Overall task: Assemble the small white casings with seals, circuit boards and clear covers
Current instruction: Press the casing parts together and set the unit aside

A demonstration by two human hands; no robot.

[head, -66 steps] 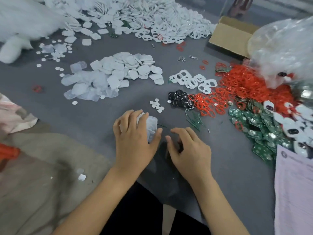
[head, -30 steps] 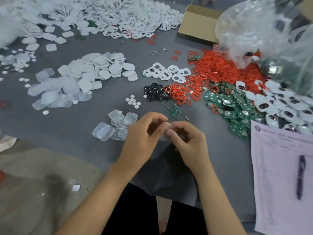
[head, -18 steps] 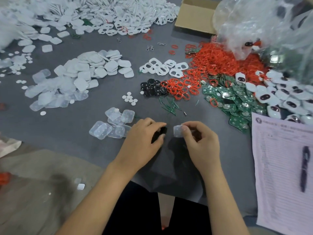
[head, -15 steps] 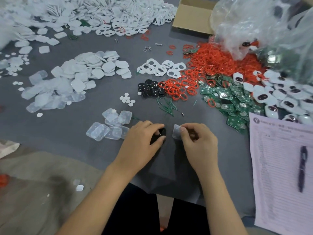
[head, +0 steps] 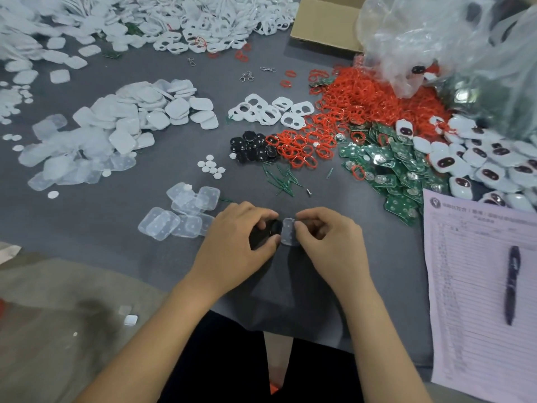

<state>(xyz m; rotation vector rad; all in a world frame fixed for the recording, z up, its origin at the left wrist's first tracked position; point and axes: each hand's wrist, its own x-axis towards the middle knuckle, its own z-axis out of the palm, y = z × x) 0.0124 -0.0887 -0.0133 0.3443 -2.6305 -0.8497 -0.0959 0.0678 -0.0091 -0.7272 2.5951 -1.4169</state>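
grey table (head: 87,222), mottled floor (head: 58,330) beneath

My grey table (head: 87,216) carries clear covers (head: 177,216) left of centre, white casings (head: 139,117) at upper left, black pads (head: 252,146) and red seals (head: 357,109) at centre right, and green boards (head: 386,167) beside them. A form (head: 479,301) with a pen (head: 512,283) lies at lower right, a box (head: 325,21) at the top.

black part (head: 266,232) mostly hidden under left hand (head: 232,245), type unclear. form (head: 476,301) cut off at right edge, print too small to read.
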